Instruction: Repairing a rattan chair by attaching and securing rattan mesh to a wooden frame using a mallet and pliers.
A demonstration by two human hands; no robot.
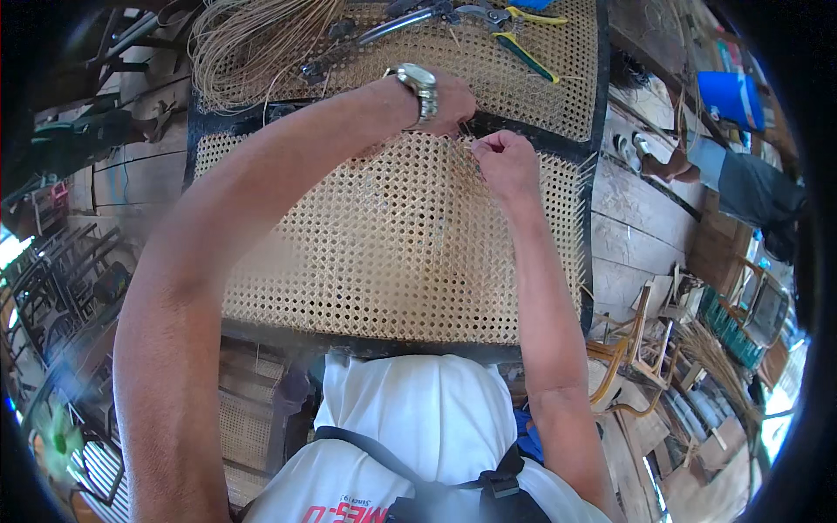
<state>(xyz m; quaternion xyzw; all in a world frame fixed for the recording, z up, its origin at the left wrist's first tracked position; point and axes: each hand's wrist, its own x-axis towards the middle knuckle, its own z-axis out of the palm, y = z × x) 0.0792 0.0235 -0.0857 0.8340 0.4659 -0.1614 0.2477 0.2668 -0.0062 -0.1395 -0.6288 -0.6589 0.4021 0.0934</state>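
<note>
In front of me lies a woven cane panel [384, 235] with open holes, set in a black frame [565, 150]. My left hand [452, 100], with a metal watch [420, 87] on its wrist, is bent over the frame's middle bar. Its fingers are curled and mostly hidden, so what they hold does not show. Just right of it my right hand [507, 161] is closed in a pinch at the panel's upper edge. A thin cane strand [467, 130] runs between the two hands, and the right fingertips are closed on it. Loose strand ends stick out along the panel's right edge.
Beyond the bar is a second cane panel [558, 100], bearing a coil of cane strands [253, 44], yellow-handled pliers [527, 57] and a metal tool [405, 24]. A blue bucket [731, 98] and another person's leg [741, 179] are at right. Chair frames [641, 349] stand lower right.
</note>
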